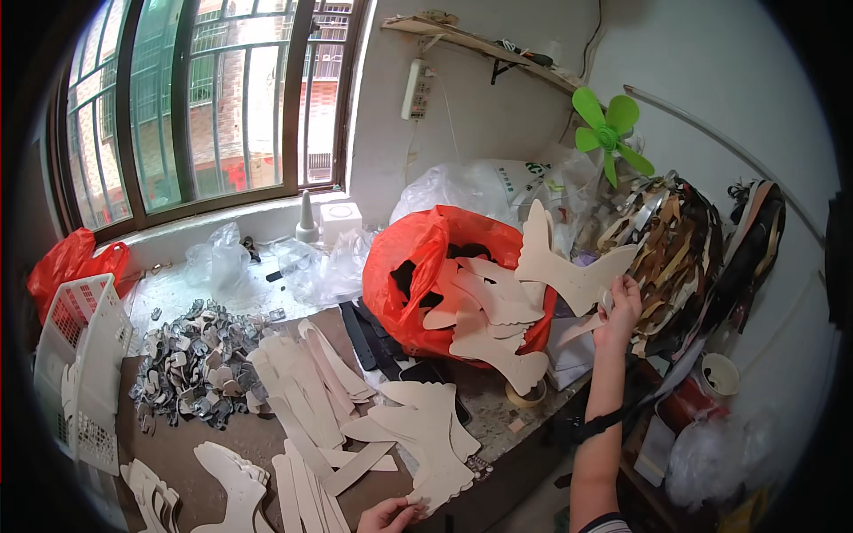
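Cream cutout (569, 274) raised in right hand (620, 311), pinched between closed fingers (630, 288), red bag (402, 242) seen to fingers' left; cutout pile (435, 431) held at near edge by left hand (387, 517), fingertips closed.

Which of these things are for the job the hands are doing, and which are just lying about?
Seem part of the job:
- cream piece held by the right hand
- cream stack touched by the left hand
- big red bag with more cream pieces inside

Probably just around:
- green fan
- power strip on the wall
- clear plastic bag near the window
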`<state>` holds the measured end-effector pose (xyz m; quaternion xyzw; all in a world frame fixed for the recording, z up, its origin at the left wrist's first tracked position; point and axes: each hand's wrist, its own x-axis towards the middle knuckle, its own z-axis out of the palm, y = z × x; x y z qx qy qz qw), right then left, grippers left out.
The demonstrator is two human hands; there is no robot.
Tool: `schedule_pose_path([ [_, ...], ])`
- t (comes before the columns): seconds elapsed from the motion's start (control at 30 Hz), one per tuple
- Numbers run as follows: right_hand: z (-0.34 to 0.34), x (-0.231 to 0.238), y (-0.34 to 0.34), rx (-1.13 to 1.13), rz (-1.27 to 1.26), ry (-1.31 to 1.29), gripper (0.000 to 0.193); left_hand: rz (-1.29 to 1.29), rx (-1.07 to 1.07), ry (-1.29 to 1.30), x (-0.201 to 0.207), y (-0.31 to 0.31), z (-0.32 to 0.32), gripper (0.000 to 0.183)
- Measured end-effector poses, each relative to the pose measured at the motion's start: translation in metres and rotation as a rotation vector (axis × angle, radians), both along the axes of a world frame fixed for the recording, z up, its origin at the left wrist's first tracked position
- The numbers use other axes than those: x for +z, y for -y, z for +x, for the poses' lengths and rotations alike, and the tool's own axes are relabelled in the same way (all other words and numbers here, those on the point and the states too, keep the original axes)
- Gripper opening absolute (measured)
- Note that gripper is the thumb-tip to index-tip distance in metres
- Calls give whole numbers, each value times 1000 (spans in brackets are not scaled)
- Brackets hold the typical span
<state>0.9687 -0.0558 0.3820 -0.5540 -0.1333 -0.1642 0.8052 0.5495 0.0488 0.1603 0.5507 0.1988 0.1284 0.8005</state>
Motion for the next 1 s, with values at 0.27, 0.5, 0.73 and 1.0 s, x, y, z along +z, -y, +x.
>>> schedule_pose_path([
  [0.27, -54, 19, 13, 375, 39, 13, 8, 103, 37, 31, 10, 5, -8, 26],
  [0.5, -121, 4, -9, 718, 16, -197, 13, -175, 33, 149, 47, -6, -19, 39],
  [0.73, -153, -49, -38, 1086, -343, -453, 12, -488, 6, 395, 54, -14, -10, 66],
  [1.0, -198, -55, -36, 1096, -508, -359, 11, -850, 102, 447, 65, -4, -50, 97],
])
